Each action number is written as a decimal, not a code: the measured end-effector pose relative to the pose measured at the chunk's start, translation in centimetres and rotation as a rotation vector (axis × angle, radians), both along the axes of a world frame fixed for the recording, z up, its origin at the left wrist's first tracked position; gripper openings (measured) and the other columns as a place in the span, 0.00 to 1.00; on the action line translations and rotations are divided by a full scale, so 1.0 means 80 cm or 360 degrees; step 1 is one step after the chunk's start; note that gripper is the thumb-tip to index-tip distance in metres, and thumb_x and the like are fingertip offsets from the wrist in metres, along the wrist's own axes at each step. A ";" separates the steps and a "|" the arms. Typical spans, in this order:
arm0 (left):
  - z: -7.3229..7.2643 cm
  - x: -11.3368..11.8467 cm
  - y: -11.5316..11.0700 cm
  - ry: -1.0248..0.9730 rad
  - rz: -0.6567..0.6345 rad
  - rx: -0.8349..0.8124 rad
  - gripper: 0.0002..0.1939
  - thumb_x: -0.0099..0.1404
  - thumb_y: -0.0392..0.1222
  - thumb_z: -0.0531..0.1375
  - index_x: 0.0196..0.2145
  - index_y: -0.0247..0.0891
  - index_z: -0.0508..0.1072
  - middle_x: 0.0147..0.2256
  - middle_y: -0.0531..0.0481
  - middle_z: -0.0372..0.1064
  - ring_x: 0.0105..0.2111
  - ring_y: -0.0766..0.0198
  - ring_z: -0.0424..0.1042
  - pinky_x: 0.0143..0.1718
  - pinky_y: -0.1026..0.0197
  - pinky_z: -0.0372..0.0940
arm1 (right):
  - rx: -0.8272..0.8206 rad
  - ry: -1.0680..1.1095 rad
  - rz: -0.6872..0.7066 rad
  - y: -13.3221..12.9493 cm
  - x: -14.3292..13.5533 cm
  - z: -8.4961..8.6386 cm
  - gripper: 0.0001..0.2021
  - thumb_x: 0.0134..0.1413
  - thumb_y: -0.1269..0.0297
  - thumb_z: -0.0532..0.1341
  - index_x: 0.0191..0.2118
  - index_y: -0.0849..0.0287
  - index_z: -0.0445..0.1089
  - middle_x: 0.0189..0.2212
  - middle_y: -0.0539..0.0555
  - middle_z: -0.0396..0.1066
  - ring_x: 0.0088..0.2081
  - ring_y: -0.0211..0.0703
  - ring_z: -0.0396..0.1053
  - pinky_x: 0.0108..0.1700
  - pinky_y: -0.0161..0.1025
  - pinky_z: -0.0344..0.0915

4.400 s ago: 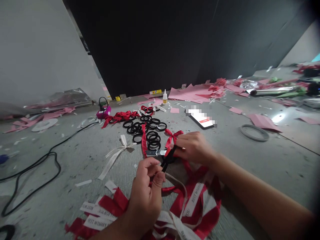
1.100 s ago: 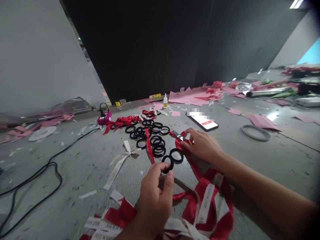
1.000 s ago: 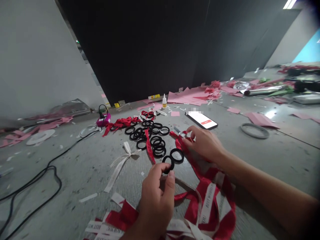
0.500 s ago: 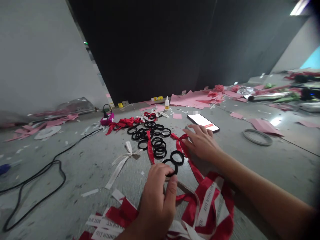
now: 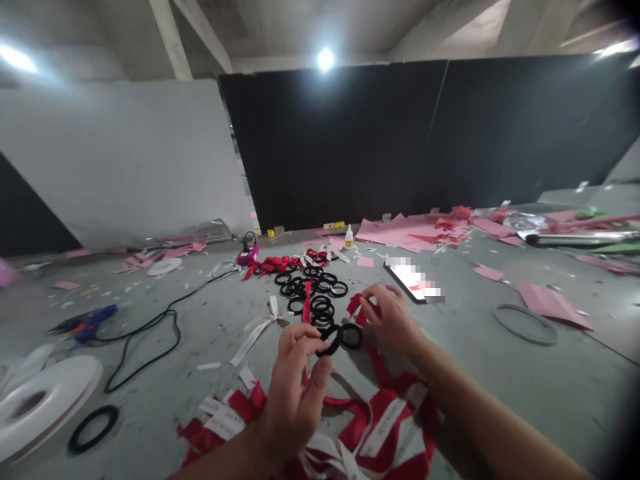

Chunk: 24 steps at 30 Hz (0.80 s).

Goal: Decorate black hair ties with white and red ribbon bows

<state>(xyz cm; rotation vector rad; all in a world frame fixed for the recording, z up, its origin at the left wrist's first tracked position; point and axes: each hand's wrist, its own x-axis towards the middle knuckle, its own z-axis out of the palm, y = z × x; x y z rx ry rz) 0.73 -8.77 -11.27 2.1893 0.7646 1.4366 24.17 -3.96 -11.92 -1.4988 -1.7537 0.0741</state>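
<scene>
In the lower middle, my left hand [image 5: 295,387] has its thumb and fingers curled on the edge of a black hair tie [image 5: 334,347], which tilts up from the table. A second black hair tie [image 5: 353,337] touches it on the right. My right hand [image 5: 393,317] pinches the end of a red ribbon [image 5: 356,305]; its fingertips are partly hidden. Below both hands lies a heap of red ribbon and white ribbon printed "BEST WISHES" [image 5: 383,427]. Further up is a pile of black hair ties [image 5: 320,310] with a red ribbon strip [image 5: 307,300] across it.
A phone [image 5: 413,280] lies beyond my right hand, with a grey ring [image 5: 525,325] farther right. A glue bottle [image 5: 349,237] and pink paper [image 5: 395,230] are at the back. At left are a blue glue gun [image 5: 90,322], its cord [image 5: 173,333] and a white ribbon spool [image 5: 75,380].
The camera view has tipped up and turned left, bringing the glue gun and spool into view. The hair tie at my left fingers is now tilted up. My right fingers have closed on the red ribbon.
</scene>
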 end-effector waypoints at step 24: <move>0.035 -0.113 -0.016 0.0129 0.0843 -0.0881 0.14 0.63 0.48 0.60 0.44 0.40 0.74 0.38 0.46 0.74 0.37 0.59 0.74 0.41 0.57 0.68 | -0.0387 0.0665 0.0868 -0.072 -0.092 0.014 0.17 0.59 0.50 0.58 0.28 0.57 0.72 0.32 0.54 0.72 0.34 0.44 0.71 0.36 0.35 0.67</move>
